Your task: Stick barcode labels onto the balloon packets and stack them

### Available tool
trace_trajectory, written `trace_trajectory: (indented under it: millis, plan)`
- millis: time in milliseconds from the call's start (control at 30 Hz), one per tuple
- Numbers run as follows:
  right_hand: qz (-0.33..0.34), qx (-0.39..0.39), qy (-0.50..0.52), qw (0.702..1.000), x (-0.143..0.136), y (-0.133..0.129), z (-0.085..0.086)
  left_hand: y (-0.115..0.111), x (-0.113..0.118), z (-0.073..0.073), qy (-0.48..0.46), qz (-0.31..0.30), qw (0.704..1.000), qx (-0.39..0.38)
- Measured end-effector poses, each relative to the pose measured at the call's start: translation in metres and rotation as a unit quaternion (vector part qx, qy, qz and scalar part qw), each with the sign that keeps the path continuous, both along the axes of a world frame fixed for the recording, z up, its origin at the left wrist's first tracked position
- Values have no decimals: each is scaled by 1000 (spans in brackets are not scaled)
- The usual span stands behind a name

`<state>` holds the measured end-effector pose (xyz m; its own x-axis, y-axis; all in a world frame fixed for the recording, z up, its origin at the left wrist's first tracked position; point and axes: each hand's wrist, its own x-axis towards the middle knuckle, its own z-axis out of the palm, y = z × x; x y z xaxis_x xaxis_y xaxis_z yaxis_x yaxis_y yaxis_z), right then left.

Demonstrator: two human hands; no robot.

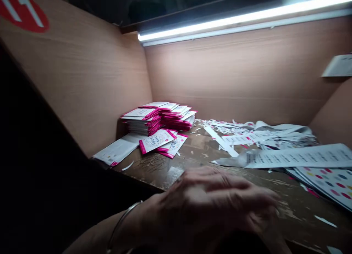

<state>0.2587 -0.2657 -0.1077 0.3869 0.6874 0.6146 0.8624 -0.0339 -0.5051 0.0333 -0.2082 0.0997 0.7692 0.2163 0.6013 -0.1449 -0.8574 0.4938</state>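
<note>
2 bare hands, a blurred left hand [217, 195] wearing a silver bracelet [120, 222] and a partly hidden right hand [265, 226], are together, right of and nearer than a stack of flat white-and-pink printed packets [154, 117]. Whether they grip anything cannot be told. Loose packets [158, 140] lie before the stack; a long printed white paper strip [297, 158] lies right of it. Low, unhurried handling would likely disturb neither.

High to the left of the left hand [211, 199], "1" stands on a red round sign [26, 12]; lettering on packets [158, 140] beyond it blurs.
</note>
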Motion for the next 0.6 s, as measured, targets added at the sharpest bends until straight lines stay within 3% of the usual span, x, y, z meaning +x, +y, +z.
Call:
trace_trajectory:
  millis: [33, 67, 200, 333, 433, 600]
  plan:
    - [10, -6, -3, 1000, -1, 2, 1, 15, 11, -6, 42, -23, 999, 21]
    - [22, -15, -2, 1000, -1, 3, 1, 31, 24, -15, 83, -8, 996, 38]
    - [41, -49, 34, 997, -2, 5, 2, 97, 70, -73, 248, 100, 957, 113]
    - [27, -43, 57, 997, 0, 7, -2, 135, 88, -124, 295, 110, 942, 117]
    - [27, -28, 48, 998, 3, 6, -8, 146, 82, -138, 292, 111, 944, 110]
    - [-36, 16, 25, 999, 9, 3, -24, 160, 52, -137, 276, 147, 946, 87]
